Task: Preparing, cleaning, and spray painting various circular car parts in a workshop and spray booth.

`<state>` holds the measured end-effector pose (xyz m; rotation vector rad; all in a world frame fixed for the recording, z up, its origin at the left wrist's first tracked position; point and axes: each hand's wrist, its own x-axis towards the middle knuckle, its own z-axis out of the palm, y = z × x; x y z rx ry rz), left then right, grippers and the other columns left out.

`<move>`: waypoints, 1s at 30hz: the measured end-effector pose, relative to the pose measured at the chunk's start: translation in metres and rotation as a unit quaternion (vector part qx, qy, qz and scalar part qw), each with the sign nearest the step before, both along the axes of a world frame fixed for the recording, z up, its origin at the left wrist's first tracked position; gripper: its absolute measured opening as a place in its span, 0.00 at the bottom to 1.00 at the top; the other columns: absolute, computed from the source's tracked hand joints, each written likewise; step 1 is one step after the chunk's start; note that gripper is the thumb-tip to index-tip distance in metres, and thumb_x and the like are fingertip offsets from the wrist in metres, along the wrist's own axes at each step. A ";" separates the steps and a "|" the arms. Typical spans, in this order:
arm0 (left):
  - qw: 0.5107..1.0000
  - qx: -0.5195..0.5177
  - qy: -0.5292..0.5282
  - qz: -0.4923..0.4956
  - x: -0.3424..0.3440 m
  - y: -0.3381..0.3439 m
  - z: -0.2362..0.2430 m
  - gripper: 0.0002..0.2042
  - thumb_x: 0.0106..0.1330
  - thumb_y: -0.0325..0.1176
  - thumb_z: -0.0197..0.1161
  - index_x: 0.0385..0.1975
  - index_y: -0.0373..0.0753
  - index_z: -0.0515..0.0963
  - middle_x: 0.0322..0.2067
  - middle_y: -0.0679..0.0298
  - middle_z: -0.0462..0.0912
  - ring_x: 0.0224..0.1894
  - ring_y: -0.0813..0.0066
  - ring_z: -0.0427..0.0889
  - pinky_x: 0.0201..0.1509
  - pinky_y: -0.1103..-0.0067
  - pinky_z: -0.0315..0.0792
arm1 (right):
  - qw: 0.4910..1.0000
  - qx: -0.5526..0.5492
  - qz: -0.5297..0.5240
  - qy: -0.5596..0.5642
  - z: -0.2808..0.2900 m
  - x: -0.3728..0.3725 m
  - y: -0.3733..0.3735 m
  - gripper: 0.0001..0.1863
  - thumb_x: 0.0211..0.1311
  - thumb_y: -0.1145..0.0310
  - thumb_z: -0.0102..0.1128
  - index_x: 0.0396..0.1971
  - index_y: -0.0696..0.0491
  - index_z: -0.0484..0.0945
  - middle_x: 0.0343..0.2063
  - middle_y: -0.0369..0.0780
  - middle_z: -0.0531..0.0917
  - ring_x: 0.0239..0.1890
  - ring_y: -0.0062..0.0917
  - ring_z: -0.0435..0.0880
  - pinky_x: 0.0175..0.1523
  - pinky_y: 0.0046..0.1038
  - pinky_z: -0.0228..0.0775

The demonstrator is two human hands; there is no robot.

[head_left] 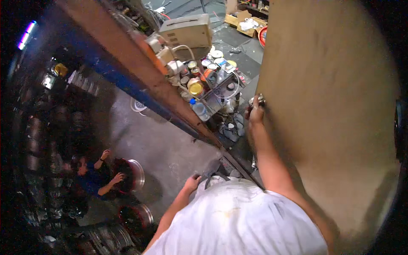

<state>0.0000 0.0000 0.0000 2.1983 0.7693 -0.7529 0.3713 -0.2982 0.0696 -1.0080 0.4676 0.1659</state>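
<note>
My right arm reaches forward along a tall tan door (pixel 327 85). At its left edge my right hand (pixel 256 114) is closed around a shiny metal door knob (pixel 261 101), partly covered by the fingers. Low at my left side, by the hem of my white shirt, is my left hand (pixel 193 183). Its fingers are curled beside dark material; what they hold, if anything, is hidden.
A brown and blue beam (pixel 140 80) slants across on the left. Beyond it, a person in dark blue (pixel 91 174) handles a wheel rim (pixel 137 175). Ahead, a cluttered bench holds paint cans (pixel 195 88), a plastic bottle (pixel 199 109) and a beige box-shaped machine (pixel 187 32).
</note>
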 end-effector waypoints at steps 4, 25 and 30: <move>0.996 -0.037 -0.002 -0.075 0.081 -0.066 0.002 0.22 0.71 0.48 0.58 0.54 0.36 0.80 0.51 0.46 0.84 0.56 0.51 0.82 0.60 0.65 0.73 | 0.998 -0.025 -0.047 0.024 -0.010 0.036 -0.083 0.27 0.71 0.36 0.50 0.25 0.45 0.72 0.17 0.30 0.73 0.13 0.17 0.69 0.18 0.24 0.57; 0.840 -0.039 -0.002 -0.541 0.595 -0.149 -0.284 0.25 0.66 0.49 0.63 0.55 0.38 0.79 0.51 0.46 0.83 0.55 0.47 0.82 0.60 0.61 0.74 | 0.958 -0.155 -0.232 0.060 -0.217 0.163 -0.233 0.30 0.72 0.34 0.47 0.42 0.49 0.79 0.24 0.32 0.81 0.22 0.18 0.78 0.28 0.23 0.69; 0.794 -0.105 -0.073 -0.594 0.692 -0.198 -0.292 0.22 0.67 0.46 0.62 0.53 0.37 0.79 0.46 0.47 0.86 0.52 0.48 0.83 0.57 0.62 0.76 | 0.919 -0.116 -0.375 -0.028 -0.297 0.183 -0.247 0.38 0.69 0.29 0.44 0.51 0.51 0.78 0.26 0.32 0.79 0.24 0.18 0.76 0.30 0.23 0.68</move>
